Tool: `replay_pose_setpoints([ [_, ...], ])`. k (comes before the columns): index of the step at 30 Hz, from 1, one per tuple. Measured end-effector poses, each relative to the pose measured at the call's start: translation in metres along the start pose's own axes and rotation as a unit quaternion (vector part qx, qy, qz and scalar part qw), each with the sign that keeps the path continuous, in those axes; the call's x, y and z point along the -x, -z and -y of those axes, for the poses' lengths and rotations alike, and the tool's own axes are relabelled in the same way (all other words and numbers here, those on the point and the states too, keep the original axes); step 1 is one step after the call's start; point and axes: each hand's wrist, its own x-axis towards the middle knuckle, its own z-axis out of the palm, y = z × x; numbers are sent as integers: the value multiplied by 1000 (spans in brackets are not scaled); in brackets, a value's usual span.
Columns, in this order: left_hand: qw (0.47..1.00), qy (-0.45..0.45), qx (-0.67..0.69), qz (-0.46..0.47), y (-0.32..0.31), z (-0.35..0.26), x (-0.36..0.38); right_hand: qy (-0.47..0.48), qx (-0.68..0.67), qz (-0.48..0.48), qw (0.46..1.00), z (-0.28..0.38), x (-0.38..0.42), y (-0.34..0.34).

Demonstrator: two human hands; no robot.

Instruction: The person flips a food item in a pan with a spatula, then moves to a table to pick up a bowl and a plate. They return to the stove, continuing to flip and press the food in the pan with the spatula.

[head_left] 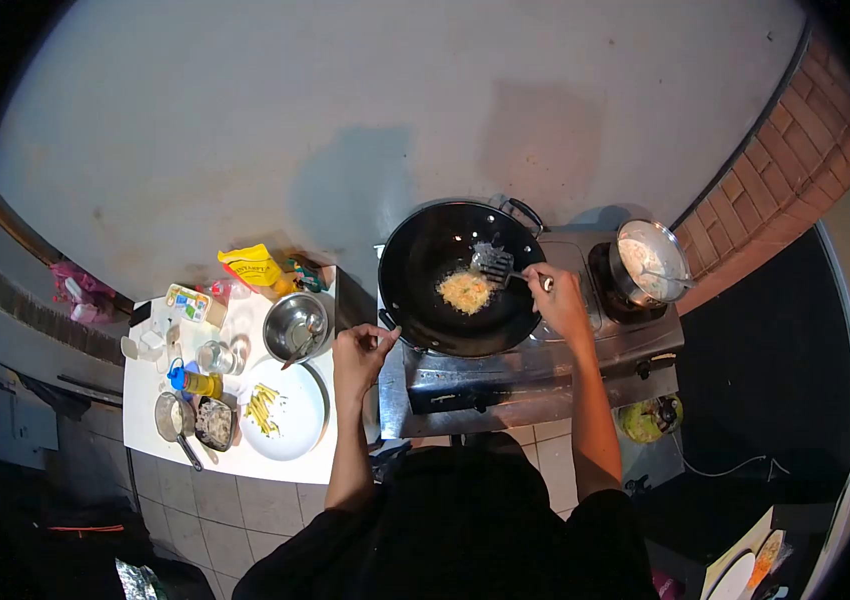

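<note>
A black wok (425,230) sits on the left side of the stove, with a small pale yellow-orange patch of food (465,292) in its bottom. My right hand (559,300) is closed around the handle of a slotted spatula (496,264), whose metal head lies in the wok against the food's upper right edge. At the wok's lower left rim, my left hand (359,358) has its thumb and fingers pinched at the side handle (388,320); the exact grip is partly hidden.
On the stove's right stands a metal pot (635,285) with whitish contents and a utensil. The white table (245,462) at left carries a steel bowl (283,330), a white plate (295,440) with green-yellow strips, a yellow bag (251,265), an oil bottle (203,384) and a small saucepan (170,420).
</note>
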Motion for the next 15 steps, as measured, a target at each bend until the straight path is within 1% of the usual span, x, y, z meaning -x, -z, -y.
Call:
replay_pose_setpoints([
  [1, 1000, -2, -7, 4, 0, 1, 0, -40, -16, 20, 999, 2, 1, 0],
  [2, 1000, -3, -15, 11, 0, 2, 2, -41, -15, 23, 999, -2, 2, 0],
  [4, 1000, -4, -18, 15, 2, -3, 2, -64, -62, 44, 995, -8, -1, 1],
  [9, 999, 7, -18, 36, 1, 0, 2, -64, -97, 86, 989, -13, -9, 12],
  [11, 999, -9, -18, 28, 0, 3, 2, -63, -101, 96, 988, -15, -11, 13],
  [13, 1000, -1, -12, 25, -2, 4, 3, -89, -105, 122, 983, -13, -13, 14],
  [14, 1000, 7, -7, 23, -2, 5, 4, -90, -106, 123, 983, -17, -13, 10],
  [15, 1000, 7, -8, 21, -2, 4, 3, -92, -138, 116, 979, -22, -13, 4],
])
